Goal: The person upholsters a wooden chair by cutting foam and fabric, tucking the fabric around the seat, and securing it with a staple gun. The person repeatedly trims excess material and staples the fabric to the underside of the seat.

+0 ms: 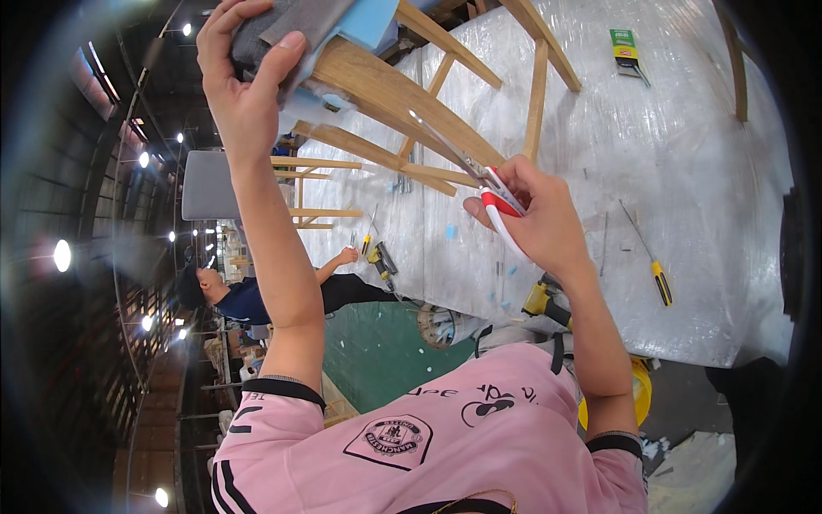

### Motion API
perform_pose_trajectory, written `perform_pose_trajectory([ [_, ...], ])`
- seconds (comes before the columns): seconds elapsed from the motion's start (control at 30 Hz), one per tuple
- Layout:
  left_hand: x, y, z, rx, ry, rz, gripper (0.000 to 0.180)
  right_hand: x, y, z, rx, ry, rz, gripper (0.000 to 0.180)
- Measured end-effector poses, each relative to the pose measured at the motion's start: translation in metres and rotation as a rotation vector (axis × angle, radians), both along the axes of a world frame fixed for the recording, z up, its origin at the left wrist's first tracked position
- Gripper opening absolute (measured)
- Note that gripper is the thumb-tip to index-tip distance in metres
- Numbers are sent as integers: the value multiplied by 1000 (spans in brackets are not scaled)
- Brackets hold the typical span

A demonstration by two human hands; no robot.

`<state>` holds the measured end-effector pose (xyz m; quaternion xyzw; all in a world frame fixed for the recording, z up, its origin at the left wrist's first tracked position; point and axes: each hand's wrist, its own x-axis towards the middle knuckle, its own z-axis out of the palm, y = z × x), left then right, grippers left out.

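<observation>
Head view only. L hand [244,81] is up high, fingers clamped on grey fabric [282,26] wrapped over blue foam [368,21] at the seat of an upturned wooden chair frame [394,98]; thumb on top of the cloth, pulling it over the frame edge. R hand [535,218] is lower and to the right of L, well apart from it, fist closed round red-and-white scissors [492,193]. Blades point up-left toward the frame rail, tip near the wood just below the fabric edge; can't tell if blades are open or cutting anything.

Progress, as a judgement: fabric already sits over foam and is held taut, so covering looks partly done. Blue foam scraps [449,231] on the wrapped table below R hand suggest some trimming is already done. Left to do, likely: trim excess cloth/foam, fix the edge to the frame. No staples or fasteners visible from here, underside hidden by L hand.

Around: plastic-wrapped table [685,171] beyond both hands; yellow-handled screwdriver [655,270] right of R hand; yellow drill [544,300] just below R wrist, partly hidden; green-topped packet [627,47] far up-right. Second screwdriver [370,236] and another drill [383,264] between the two forearms. A co-worker [248,295] leans on the table's far side, left of L forearm, hand resting on the tabletop.
</observation>
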<state>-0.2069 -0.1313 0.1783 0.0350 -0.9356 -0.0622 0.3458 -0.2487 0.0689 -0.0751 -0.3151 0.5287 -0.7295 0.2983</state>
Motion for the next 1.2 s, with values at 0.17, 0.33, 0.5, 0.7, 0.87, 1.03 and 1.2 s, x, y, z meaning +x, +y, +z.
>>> perform_pose_trajectory([
  [0.17, 5, 0, 0, -28, 7, 10, 46, -19, -10, 20, -70, 19, 0, 41],
  [0.33, 14, 5, -4, -101, 23, 81, 44, -9, -17, 51, -250, -441, 491, 36],
  [0.5, 13, 27, -11, -260, -5, 162, 40, 74, -34, 70, -416, -791, 373, 57],
  [0.7, 51, 47, -28, -364, -55, 114, 25, 134, -6, 58, -468, -797, 505, 57],
  [0.87, 79, 63, -58, -348, 9, 36, 18, 161, 7, 52, -468, -792, 475, 58],
  [1.03, 96, 61, -77, -342, 133, 36, 17, 181, 11, 55, -520, -867, 492, 57],
  [1.2, 90, 63, -85, -327, 214, 2, 16, 191, 11, 62, -558, -901, 434, 56],
])
